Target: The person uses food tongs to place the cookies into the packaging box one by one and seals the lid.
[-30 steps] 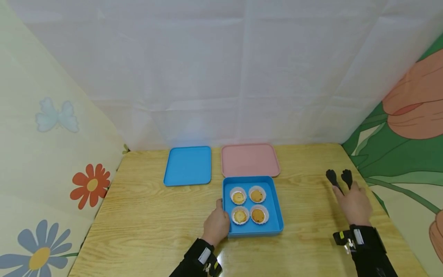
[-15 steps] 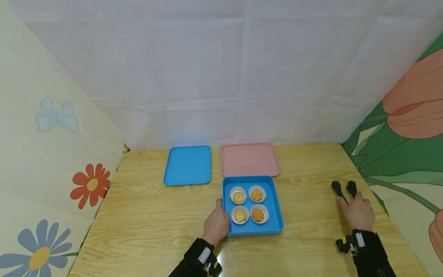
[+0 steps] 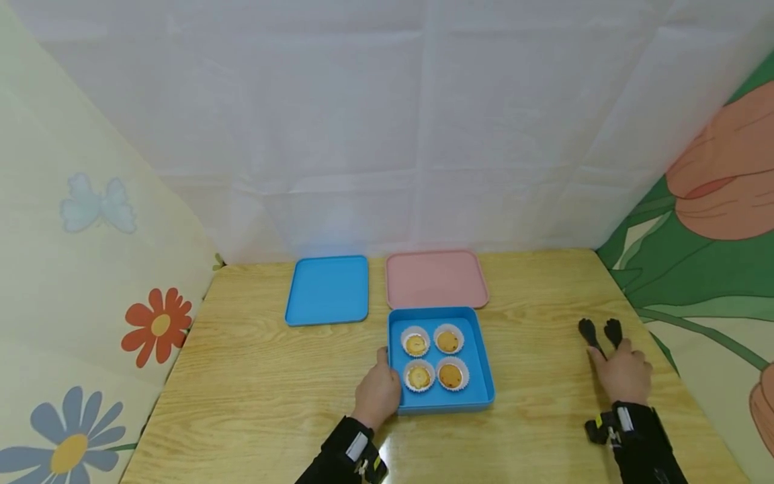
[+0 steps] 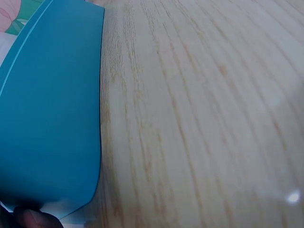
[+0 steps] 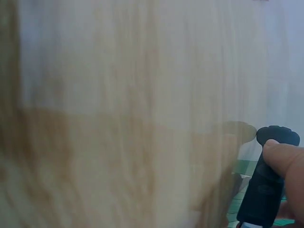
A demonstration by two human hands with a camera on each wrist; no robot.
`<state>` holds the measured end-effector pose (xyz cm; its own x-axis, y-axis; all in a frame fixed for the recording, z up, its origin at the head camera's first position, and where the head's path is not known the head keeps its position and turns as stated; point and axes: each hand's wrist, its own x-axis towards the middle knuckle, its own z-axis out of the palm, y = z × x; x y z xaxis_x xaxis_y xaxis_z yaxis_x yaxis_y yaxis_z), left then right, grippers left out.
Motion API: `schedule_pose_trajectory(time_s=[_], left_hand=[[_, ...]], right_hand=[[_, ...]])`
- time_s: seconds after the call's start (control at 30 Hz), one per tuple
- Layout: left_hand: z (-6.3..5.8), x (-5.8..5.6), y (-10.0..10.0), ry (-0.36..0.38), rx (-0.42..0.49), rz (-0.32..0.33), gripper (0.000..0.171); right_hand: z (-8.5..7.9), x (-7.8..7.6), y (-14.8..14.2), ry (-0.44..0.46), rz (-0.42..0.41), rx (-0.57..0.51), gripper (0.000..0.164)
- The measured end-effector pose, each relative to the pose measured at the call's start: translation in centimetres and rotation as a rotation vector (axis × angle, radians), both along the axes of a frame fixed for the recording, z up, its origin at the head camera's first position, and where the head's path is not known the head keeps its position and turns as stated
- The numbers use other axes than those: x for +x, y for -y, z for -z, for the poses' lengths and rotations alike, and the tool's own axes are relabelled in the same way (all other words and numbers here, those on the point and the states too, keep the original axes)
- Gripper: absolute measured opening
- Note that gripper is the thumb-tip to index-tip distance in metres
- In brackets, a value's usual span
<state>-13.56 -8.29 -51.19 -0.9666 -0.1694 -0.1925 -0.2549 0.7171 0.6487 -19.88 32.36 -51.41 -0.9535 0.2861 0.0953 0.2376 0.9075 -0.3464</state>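
Note:
In the head view, my left hand point(image 3: 376, 393) holds the near left corner of a deep blue box point(image 3: 448, 400). Several small baked treats point(image 3: 418, 376) in white paper cups lie inside it. The left wrist view shows the box's wall point(image 4: 52, 104) close up, with a dark fingertip point(image 4: 35, 219) at its corner. Over the table's right side, my right hand point(image 3: 626, 376) grips black tongs point(image 3: 613, 332) whose scalloped tips are spread apart and point away from me. The right wrist view has the thumb point(image 5: 278, 154) on one black arm of the tongs point(image 5: 261, 199).
Behind the box lies a flat pink tray point(image 3: 437, 279), close to its far rim. A flat blue tray point(image 3: 328, 291) sits left of that. A white sheet point(image 3: 338, 134) hangs at the back of the wooden table point(image 3: 260, 376), with flower-patterned panels at both sides.
My right hand with the tongs has come slightly nearer to me, mostly in the first half second, and the tips stay spread. My left hand and the box have not moved.

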Motion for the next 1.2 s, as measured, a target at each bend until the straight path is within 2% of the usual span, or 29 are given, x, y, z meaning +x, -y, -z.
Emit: schedule_pose_trajectory(time_s=[0.33,0.5,0.73,0.87,0.93,1.0,1.1,1.2], left_hand=[[0.4,-0.1,0.2,0.000,0.016,-0.012,0.044],[0.4,-0.1,0.5,-0.025,0.021,-0.019,0.045],[-0.5,-0.2,2.3,-0.050,0.048,0.026,0.059],[-1.0,-1.4,4.6,-0.075,0.064,0.013,0.051],[-1.2,-2.3,5.8,-0.123,0.002,-0.003,0.041],[-1.3,-3.3,6.9,-0.183,-0.110,0.002,0.033],[-1.1,-4.7,8.0,-0.288,-0.306,0.043,0.025],[-0.9,-6.0,8.5,-0.337,-0.436,0.101,0.023]], right_hand=[[0.4,-0.1,0.1,0.055,0.059,-0.016,0.071],[0.6,-0.1,0.2,0.072,0.048,-0.013,0.076],[0.0,0.5,0.8,0.002,0.081,0.013,0.084],[-0.7,0.8,1.5,-0.077,0.105,-0.008,0.080],[-1.2,0.9,1.9,-0.136,0.094,0.001,0.075],[-1.7,0.9,2.4,-0.189,0.075,0.021,0.070],[-2.6,0.9,3.2,-0.238,0.024,0.042,0.066],[-3.2,1.1,4.1,-0.267,-0.025,0.041,0.065]])
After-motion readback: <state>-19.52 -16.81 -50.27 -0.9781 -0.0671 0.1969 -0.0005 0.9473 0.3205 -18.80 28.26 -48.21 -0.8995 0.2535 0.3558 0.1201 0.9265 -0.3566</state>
